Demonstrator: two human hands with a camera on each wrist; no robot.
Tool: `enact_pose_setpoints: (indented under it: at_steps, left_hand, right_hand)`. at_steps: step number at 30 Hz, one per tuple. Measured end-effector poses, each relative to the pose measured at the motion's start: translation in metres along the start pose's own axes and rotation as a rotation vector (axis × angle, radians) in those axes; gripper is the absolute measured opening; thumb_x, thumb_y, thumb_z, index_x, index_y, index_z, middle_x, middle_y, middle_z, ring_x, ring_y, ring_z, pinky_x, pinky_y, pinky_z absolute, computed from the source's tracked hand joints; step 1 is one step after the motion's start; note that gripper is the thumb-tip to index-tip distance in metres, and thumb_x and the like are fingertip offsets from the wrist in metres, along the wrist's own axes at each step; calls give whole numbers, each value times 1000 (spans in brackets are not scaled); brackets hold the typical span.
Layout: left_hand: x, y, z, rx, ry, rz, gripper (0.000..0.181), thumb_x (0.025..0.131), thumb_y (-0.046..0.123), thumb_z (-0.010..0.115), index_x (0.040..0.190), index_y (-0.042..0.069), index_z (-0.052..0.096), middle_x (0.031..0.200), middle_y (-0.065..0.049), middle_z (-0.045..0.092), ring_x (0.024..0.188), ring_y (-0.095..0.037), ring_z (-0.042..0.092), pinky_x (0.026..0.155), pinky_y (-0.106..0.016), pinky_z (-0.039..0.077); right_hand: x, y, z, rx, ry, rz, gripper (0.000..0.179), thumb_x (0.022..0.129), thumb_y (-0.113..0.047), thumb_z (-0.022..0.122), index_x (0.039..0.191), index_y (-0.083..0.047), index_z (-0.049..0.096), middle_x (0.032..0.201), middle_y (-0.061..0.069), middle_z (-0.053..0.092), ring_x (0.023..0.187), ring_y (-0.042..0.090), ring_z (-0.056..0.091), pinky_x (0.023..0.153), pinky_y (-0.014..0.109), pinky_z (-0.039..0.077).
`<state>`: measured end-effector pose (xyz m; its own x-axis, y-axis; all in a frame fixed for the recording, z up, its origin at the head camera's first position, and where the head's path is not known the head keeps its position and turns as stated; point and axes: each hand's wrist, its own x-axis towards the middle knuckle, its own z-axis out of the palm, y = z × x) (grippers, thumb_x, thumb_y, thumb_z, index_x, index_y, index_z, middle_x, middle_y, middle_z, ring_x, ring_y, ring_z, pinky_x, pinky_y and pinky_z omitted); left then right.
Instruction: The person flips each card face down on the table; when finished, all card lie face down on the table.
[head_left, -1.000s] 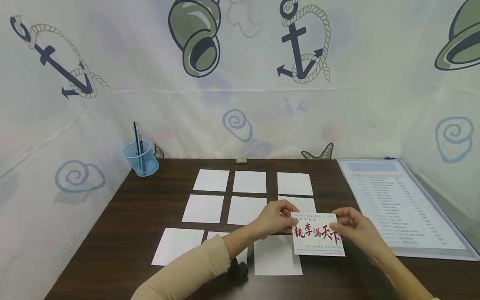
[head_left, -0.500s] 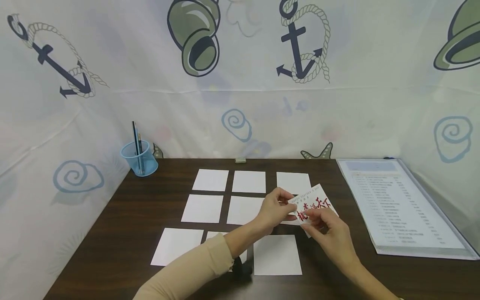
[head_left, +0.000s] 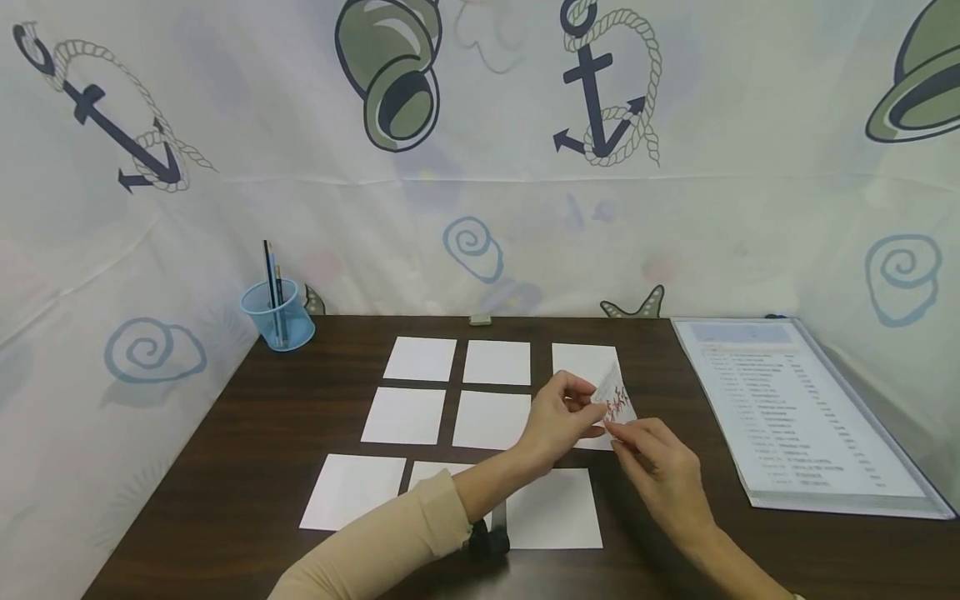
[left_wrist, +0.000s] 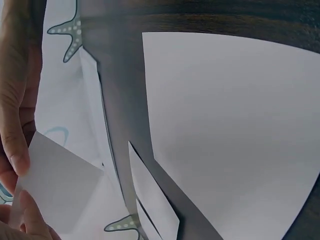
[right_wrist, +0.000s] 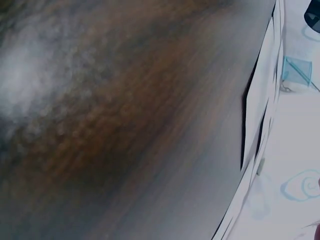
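Observation:
A white card with red characters [head_left: 618, 402] is held up between both hands over the right side of the paper squares. It stands tilted, seen nearly edge-on in the head view. My left hand [head_left: 558, 419] pinches its left edge between thumb and fingers. At the lower corner, the thumb and index finger of my right hand [head_left: 662, 468] pinch it too. The card's plain back [left_wrist: 65, 185] faces the left wrist camera. Beneath it, a white paper square [head_left: 596, 443] is partly covered by the hands and card.
White paper squares lie in rows on the dark table [head_left: 247, 492], among them a front right one [head_left: 553, 508]. A printed sheet in a clear sleeve [head_left: 802, 417] lies at the right. A blue pen cup [head_left: 279, 315] stands back left, before a patterned curtain [head_left: 480, 167].
The card has gone from facing the head camera to tilted nearly edge-on, and moved slightly up. My right hand has shifted left from the card's right edge to its lower corner.

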<state>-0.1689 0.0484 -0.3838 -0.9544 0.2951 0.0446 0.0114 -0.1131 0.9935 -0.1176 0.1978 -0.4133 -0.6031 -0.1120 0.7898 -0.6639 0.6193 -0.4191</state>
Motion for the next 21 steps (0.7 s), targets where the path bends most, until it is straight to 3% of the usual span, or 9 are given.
enact_pose_setpoints:
  at_steps: [5, 9, 12, 15, 21]
  left_hand:
    - [-1, 1, -2, 71, -33, 97, 31, 83, 8, 70, 107, -2, 51, 95, -8, 56, 80, -8, 58, 71, -24, 55]
    - [1, -5, -10, 193, 61, 163, 31, 83, 12, 71, 106, 1, 53, 98, -11, 60, 84, -9, 58, 71, -18, 51]
    - [2, -11, -17, 237, 175, 157, 30, 82, 10, 72, 106, 3, 55, 99, -11, 60, 85, -11, 58, 72, -16, 48]
    - [2, -17, -23, 233, 233, 124, 32, 81, 5, 71, 109, 5, 56, 102, -12, 60, 86, -13, 59, 74, -17, 48]
    - [-4, -24, -23, 169, 193, 78, 37, 80, -1, 70, 114, 6, 58, 96, -13, 62, 76, -14, 61, 64, -20, 53]
  right_hand:
    - [4, 3, -5, 65, 47, 51, 37, 63, 25, 70, 92, 2, 70, 85, 7, 62, 77, -2, 54, 69, 4, 44]
    - [8, 8, -11, 82, 89, 172, 28, 70, 21, 68, 92, 4, 68, 84, 11, 62, 77, -6, 55, 67, 5, 45]
    - [11, 13, -17, 94, 109, 307, 23, 75, 17, 68, 94, 3, 68, 83, 8, 63, 75, -6, 56, 65, 5, 45]
    - [13, 16, -22, 109, 117, 455, 21, 78, 12, 68, 96, 1, 69, 82, 5, 64, 69, -4, 54, 62, 6, 43]
    - [15, 19, -28, 168, 103, 652, 20, 82, 6, 66, 101, 0, 68, 80, 2, 63, 64, 3, 52, 55, 12, 41]
